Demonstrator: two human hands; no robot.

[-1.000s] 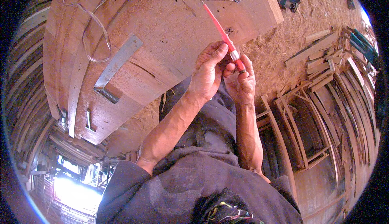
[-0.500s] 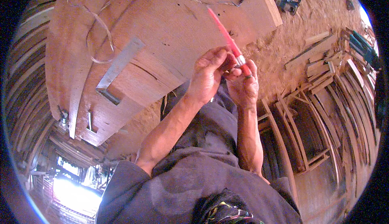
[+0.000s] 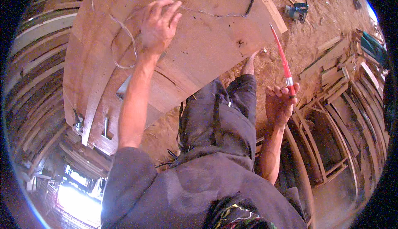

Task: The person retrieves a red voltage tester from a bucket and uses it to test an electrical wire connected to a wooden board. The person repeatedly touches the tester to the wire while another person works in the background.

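My right hand [image 3: 280, 104] is closed round the lower end of a long red tapered stick [image 3: 283, 61] with a silver band. Its thin end points up and slightly left, off to the right of the wooden board [image 3: 207, 47]; I cannot tell its exact kind. My left hand [image 3: 159, 26] is over the board, fingers loosely spread and holding nothing, next to a thin clear cable [image 3: 203, 13]. Whether its fingertips touch the board or the cable I cannot tell. Most of a metal carpenter's square [image 3: 123, 87] is hidden behind my left forearm.
A smaller square [image 3: 106, 127] and a metal tool [image 3: 78, 120] lie toward the board's near left end. Beyond the right edge, a power tool [image 3: 297, 12] sits on the sawdust-covered floor. Wood offcuts [image 3: 327, 59] and stacked timber [image 3: 352, 117] fill the right side.
My hands have moved apart. The left let go of the red stick and went up and left over the board; the right carried the stick right and down.
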